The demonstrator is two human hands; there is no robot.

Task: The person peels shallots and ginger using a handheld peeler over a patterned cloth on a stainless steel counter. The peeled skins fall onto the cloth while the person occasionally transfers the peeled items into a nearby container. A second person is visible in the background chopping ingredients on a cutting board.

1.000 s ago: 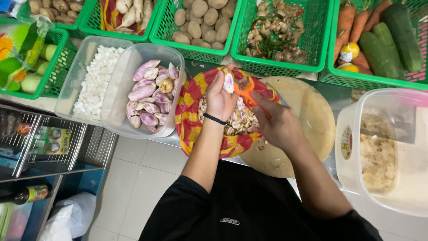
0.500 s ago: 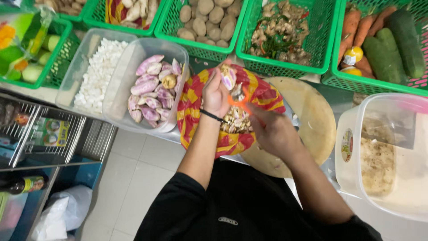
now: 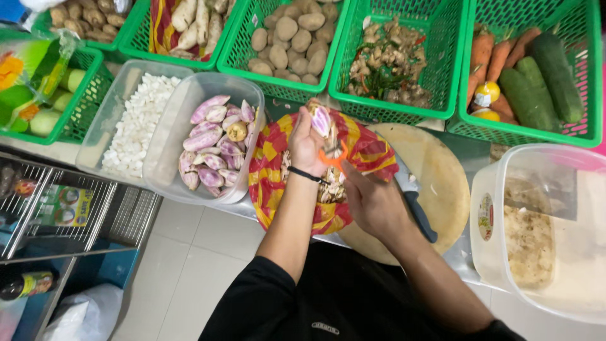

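Our left hand grips the eggplant; our right hand grips the peeler — we keep strokes shallow, peels falling on the cloth.

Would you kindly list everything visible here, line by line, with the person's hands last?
Vegetable: one, purple-and-white, held in the left hand.
Peeler: one, orange, in the right hand.
Bag: one, red-and-yellow, under the hands, holding peelings.
Tubs: two, clear, left; one with peeled purple-white vegetables, one with white pieces.
Baskets: several, green, along the top; roots, potatoes, ginger, carrots, cucumbers.
Board: one, round, pale wood, beneath the bag's right side.
Knife: one, dark handle, lying on the board.
Container: one, clear, right edge, holding pale scraps.
Rack: one, wire, lower left.
Left hand: grips the vegetable.
Right hand: holds the peeler against it.
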